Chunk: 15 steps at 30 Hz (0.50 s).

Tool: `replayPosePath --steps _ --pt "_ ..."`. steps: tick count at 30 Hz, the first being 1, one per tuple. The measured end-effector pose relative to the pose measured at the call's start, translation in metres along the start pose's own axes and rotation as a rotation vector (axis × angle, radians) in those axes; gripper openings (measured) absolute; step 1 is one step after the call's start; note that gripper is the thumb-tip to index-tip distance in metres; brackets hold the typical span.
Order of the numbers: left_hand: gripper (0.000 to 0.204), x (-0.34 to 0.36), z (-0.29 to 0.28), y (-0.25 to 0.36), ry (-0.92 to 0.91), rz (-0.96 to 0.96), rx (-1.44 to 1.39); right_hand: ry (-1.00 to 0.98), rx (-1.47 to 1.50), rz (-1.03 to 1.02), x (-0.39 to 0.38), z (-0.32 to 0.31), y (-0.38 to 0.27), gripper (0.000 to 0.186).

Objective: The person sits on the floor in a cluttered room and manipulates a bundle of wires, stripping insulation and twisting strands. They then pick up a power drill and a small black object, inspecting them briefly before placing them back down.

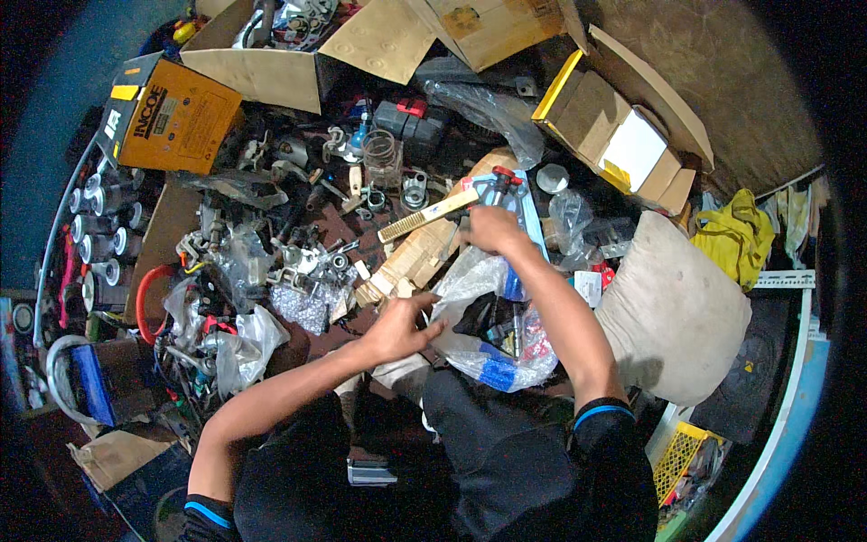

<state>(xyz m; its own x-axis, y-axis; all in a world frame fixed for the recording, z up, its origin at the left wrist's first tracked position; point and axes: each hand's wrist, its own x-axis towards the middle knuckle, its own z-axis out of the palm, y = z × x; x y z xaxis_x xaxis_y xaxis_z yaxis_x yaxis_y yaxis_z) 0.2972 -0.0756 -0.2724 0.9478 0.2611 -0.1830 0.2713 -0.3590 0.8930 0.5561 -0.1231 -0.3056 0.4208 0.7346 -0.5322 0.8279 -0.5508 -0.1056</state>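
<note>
My left hand [402,327] is at the near edge of a clear bubble-wrap bundle [461,287], its thumb and fingers apart, with fingertips close to the plastic. The bundle, with blue bands, lies open over my lap, and a dark metal shaft [517,330] shows in it. My right hand [495,230] is over the bundle's far side with fingers curled; what they grip is hidden. Just beyond that hand lie a wooden-backed brush [428,215] and a tool with a red handle [506,177]. Flattened cardboard [424,257] lies underneath.
Loose metal parts [312,266] and bagged pieces spread to the left. At the back stand an orange box [176,117] and open cartons [623,135]. A pale cushion [677,307] and a yellow basket [682,461] are on the right. A clear jar [382,158] stands beyond the brush.
</note>
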Motion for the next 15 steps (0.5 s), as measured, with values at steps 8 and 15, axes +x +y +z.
replayPosePath --steps 8,15 --pt "0.042 -0.006 -0.001 -0.001 -0.162 -0.105 -0.074 0.276 0.064 0.129 0.012 0.039 -0.01 0.055" --pt "0.038 -0.008 -0.009 0.014 -0.306 -0.165 -0.037 0.478 0.012 -0.018 -0.008 0.025 -0.028 0.052"
